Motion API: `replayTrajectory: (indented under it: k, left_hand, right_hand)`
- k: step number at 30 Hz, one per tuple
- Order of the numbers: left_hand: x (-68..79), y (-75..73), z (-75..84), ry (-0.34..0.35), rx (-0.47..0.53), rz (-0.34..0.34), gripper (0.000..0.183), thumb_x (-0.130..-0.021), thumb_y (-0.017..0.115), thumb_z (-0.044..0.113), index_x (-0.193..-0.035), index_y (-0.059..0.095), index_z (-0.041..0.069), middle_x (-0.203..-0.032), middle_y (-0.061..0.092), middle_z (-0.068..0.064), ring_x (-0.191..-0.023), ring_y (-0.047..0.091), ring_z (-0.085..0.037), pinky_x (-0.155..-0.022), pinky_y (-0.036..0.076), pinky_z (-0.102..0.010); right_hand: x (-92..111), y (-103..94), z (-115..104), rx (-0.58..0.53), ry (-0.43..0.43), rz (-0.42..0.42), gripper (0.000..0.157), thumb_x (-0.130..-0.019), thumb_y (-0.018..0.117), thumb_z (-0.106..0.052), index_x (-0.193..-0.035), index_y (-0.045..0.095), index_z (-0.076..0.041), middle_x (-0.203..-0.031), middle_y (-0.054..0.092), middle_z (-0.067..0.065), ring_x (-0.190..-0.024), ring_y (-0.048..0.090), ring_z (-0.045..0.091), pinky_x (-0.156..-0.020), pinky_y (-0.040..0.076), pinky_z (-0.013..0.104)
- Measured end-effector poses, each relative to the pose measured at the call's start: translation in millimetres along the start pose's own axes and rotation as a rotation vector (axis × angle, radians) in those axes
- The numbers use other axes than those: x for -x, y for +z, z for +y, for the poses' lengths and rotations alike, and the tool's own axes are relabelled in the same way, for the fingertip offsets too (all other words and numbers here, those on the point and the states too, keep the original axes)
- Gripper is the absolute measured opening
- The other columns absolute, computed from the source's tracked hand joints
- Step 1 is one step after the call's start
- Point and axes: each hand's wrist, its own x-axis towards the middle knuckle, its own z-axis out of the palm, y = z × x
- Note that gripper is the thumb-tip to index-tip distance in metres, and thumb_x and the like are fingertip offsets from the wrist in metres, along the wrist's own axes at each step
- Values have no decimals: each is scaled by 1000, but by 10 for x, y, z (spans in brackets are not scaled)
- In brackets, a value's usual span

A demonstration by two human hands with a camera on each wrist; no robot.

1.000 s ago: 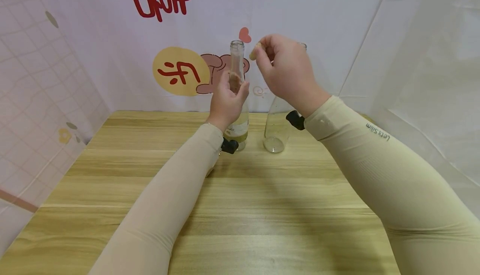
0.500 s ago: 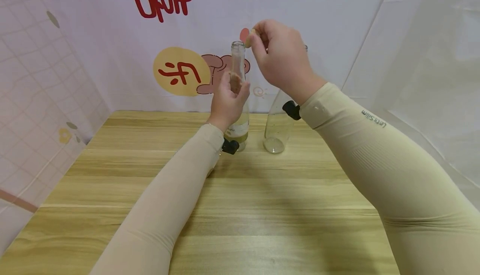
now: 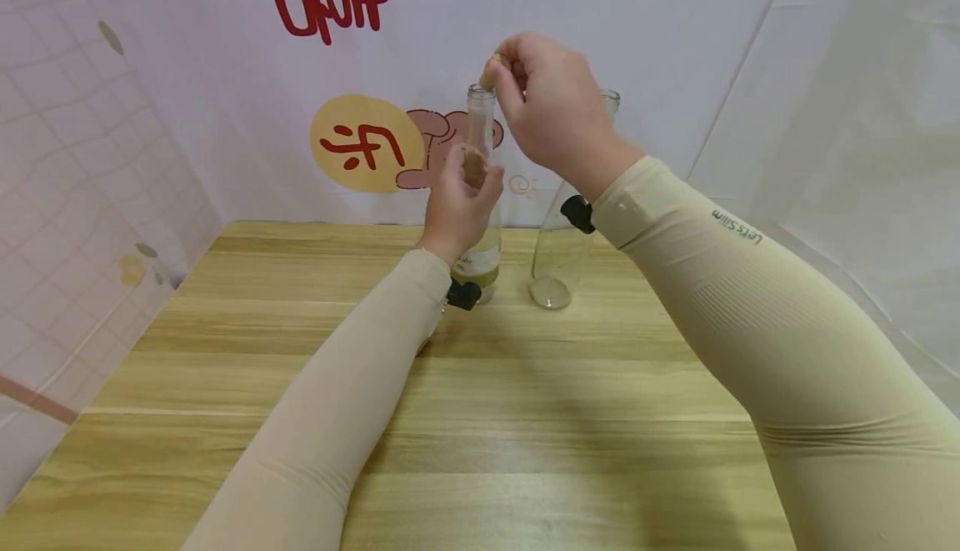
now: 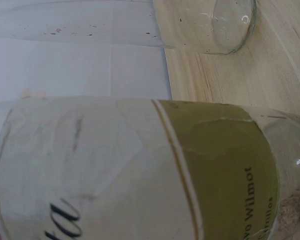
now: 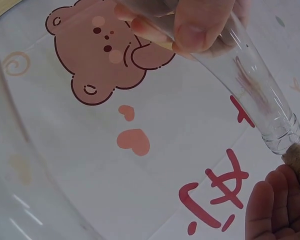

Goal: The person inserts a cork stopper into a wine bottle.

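Note:
A clear glass wine bottle (image 3: 481, 122) stands upright on the table; my left hand (image 3: 457, 211) grips it below the neck. Its white and olive label (image 4: 105, 160) fills much of the left wrist view. At the bottle's mouth, my right hand (image 3: 557, 105) pinches a cork (image 5: 296, 161) between thumb and fingers. One end of the cork meets the rim, tilted to the neck in the right wrist view; whether it sits inside cannot be told. To the right stands a second clear bottle (image 3: 552, 263), uncorked at its visible mouth and partly hidden by my right hand.
Both bottles stand near the back edge of the wooden table (image 3: 480, 418). A white printed cloth (image 3: 225, 101) hangs right behind it, with more cloth at both sides. Brownish bits (image 4: 291, 212) lie in the labelled bottle's base.
My right hand has risen and moved left, bringing the cork from beside the neck to the bottle's mouth. The left hand keeps its grip, and both bottles stay in place.

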Motion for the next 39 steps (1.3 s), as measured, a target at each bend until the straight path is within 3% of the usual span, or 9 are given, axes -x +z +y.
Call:
replayTrajectory:
  k: [17,25,32,39]
  left_hand:
    - [-8,14,-11,6,-14,-1,31,-106,60,37,-121,48,13,-107,62,-2,-98,64,-17,-87,56,-35]
    - [-1,16,2,7,4,5,25,-106,61,34,-117,48,16,-104,62,-1,-96,63,-17,-86,56,-34]
    - [-4,18,-6,11,6,5,24,-106,61,33,-117,47,16,-102,60,-1,-93,62,-18,-83,54,-32]
    - [-14,14,-15,13,14,1,24,-107,60,33,-117,47,16,-102,59,-1,-91,62,-18,-81,55,-32]
  right_hand:
    - [-78,19,-15,55,32,-93,33,-113,42,-26,-127,64,-5,-110,68,4,-89,57,13,-80,47,24]
    - [-118,26,-32,79,28,-114,36,-113,38,-27,-129,63,-5,-104,63,4,-84,56,15,-76,45,25]
    - [-166,67,-23,66,81,-146,37,-114,32,-30,-125,59,-7,-99,57,0,-77,58,14,-73,46,25]
    - [-184,121,-26,57,102,-166,40,-115,27,-31,-133,51,-6,-99,53,0,-77,55,17,-72,45,25]
